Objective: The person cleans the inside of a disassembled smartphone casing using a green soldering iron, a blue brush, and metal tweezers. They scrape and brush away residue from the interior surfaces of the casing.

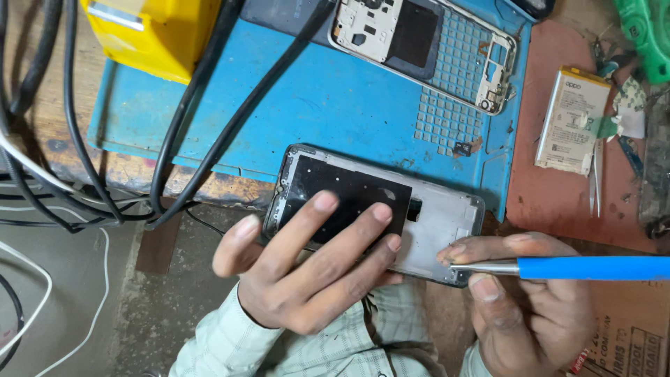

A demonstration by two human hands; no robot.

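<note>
The left hand [307, 272] cradles an opened grey phone frame with a black inner panel [377, 209], held just off the near edge of the blue work mat [335, 98]. Its fingers [349, 237] lie spread across the black panel from the near side, the thumb curled at the frame's left end, gripping it. The right hand [523, 300] is closed around a blue-handled tool with a thin metal shaft [558, 267], pinched between thumb and forefinger; the shaft's tip meets the near right corner of the frame. On the far part of the mat lies a second stripped phone chassis [426, 42]. To the right, a flat silver battery [572, 119] rests on a reddish pad [551, 202]. Black cables [202, 105] cross the mat's left side beside a yellow box [153, 35].
</note>
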